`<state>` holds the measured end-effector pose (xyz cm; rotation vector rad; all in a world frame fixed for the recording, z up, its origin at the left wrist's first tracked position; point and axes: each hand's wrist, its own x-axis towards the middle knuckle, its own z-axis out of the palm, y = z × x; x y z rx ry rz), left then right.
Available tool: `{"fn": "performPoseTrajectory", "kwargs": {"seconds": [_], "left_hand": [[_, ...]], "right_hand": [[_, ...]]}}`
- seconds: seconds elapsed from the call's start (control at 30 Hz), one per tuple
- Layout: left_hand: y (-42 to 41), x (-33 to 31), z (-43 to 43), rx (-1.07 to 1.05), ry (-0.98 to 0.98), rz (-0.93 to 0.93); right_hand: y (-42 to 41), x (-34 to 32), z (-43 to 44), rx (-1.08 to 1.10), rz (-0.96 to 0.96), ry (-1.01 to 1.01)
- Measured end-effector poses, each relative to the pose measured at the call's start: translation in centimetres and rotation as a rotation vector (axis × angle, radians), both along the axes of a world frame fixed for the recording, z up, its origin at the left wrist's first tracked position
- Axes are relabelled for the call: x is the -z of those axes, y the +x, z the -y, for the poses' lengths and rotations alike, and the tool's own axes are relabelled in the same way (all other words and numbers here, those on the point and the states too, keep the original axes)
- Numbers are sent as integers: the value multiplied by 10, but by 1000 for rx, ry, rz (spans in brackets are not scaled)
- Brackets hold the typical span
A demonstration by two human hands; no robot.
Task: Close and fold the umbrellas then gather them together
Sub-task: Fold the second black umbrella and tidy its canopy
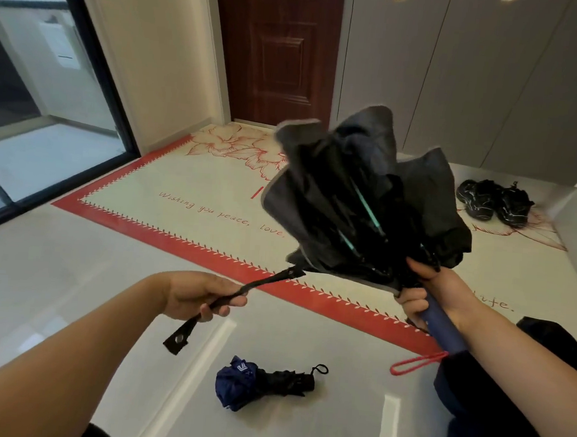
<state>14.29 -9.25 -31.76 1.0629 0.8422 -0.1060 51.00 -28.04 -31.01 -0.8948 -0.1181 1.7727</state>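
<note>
Two umbrellas and two hands are in view. Nearest, on the pale floor (53,287) between the forearms, lies one small folded umbrella (265,382), dark blue and black, with its wrist loop at the right end; no hand touches it. At the lower right there is some dark cloth (505,421); I cannot tell what it is.

A little farther, the left hand (203,297) is clenched around the black strap (240,297) of the second umbrella; the strap end with one snap button hangs free below the hand, and the other end runs up to the canopy edge. The right hand (425,292) grasps the blue handle (440,328) firmly; one red loop (413,363) hangs from the handle end. This large umbrella (367,196) is held in the air, pointing away from the person; its dark canopy is collapsed but loose, not wrapped, with teal ribs showing inside.

Behind it lies one cream mat (167,179) with a red border; two black shoes (493,202) stand on it at the right. Farthest are one brown door (278,47), grey cabinet fronts (478,78) and one glass sliding door (32,98).
</note>
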Motion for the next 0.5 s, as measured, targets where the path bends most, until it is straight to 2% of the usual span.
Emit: {"fn": "performPoseTrajectory", "kwargs": {"seconds": [0.1, 0.17, 0.33, 0.5], "left_hand": [[10, 1, -1, -87, -21, 24], [19, -2, -2, -129, 32, 27], [34, -10, 0, -58, 244, -48], [49, -22, 13, 17, 413, -137]], "right_hand": [[-2, 3, -4, 28, 147, -116], [-6, 10, -6, 31, 273, -170], [-19, 32, -8, -76, 428, -253], [-32, 37, -8, -167, 711, -310]]}}
